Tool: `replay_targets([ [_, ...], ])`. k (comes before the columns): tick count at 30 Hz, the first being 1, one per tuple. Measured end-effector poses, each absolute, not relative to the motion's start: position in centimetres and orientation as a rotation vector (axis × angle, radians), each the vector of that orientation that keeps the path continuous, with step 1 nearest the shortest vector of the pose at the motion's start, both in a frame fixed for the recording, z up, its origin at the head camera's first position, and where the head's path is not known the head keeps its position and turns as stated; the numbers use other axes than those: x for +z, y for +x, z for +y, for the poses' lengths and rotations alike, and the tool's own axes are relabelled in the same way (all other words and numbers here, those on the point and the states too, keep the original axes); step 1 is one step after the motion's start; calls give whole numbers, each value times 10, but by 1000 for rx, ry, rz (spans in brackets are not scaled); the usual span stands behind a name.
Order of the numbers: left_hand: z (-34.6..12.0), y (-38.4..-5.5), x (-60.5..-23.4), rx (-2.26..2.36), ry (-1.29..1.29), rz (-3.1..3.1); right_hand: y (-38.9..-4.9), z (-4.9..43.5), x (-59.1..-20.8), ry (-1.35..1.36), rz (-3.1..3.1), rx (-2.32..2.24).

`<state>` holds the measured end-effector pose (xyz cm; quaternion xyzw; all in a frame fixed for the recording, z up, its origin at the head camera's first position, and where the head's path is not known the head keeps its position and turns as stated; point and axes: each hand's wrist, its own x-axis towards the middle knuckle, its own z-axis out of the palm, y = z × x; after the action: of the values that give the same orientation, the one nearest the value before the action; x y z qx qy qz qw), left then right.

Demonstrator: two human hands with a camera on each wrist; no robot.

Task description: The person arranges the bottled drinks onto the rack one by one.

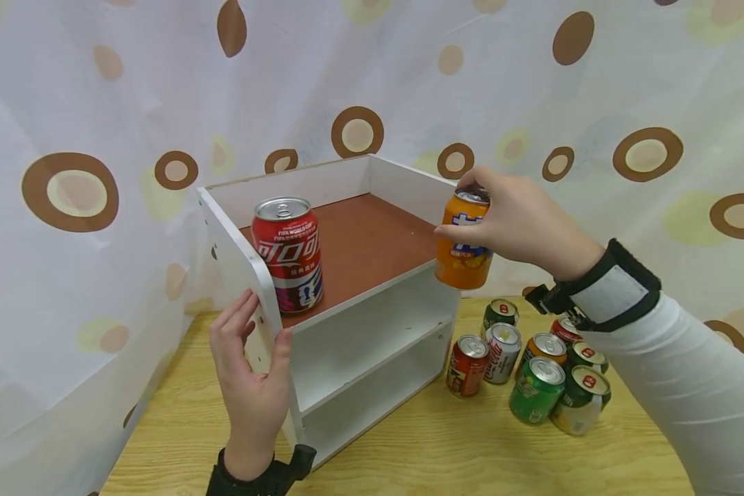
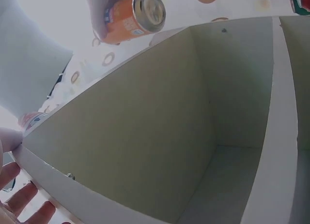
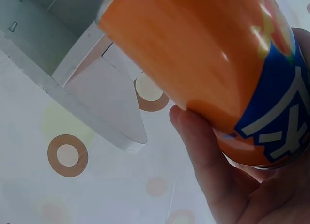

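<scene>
My right hand [image 1: 527, 220] grips an orange soda can [image 1: 463, 270] near its top, thumb across the front. The can is upright by the right front corner of a white shelf unit [image 1: 359, 344]; in the right wrist view its orange side [image 3: 193, 54] fills much of the picture. With thumb and fingers on either side of the left panel's front edge, my left hand [image 1: 254, 386] holds the unit. A red cola can [image 1: 288, 258] stands upright on the brown top board [image 1: 372, 234], beside that panel.
Several upright cans, among them a green can [image 1: 536, 393], a silver can [image 1: 502, 353] and a red can [image 1: 468, 366], cluster on the wooden table [image 1: 409, 441] right of the unit. Low walls [image 1: 409, 172] edge the top board. A patterned curtain [image 1: 409, 76] hangs behind.
</scene>
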<state>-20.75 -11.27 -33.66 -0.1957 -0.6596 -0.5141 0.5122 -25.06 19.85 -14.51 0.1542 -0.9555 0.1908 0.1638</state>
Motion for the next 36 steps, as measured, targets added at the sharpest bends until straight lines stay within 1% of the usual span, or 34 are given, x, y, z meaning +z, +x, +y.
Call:
replay_targets([
  [16, -114, -209, -338, -1239, -476, -1586, -273, 179, -133, 500, -2746, 538],
  [36, -114, -209, -338, -1237, -488, -1598, -296, 170, -134, 468, -2761, 532],
])
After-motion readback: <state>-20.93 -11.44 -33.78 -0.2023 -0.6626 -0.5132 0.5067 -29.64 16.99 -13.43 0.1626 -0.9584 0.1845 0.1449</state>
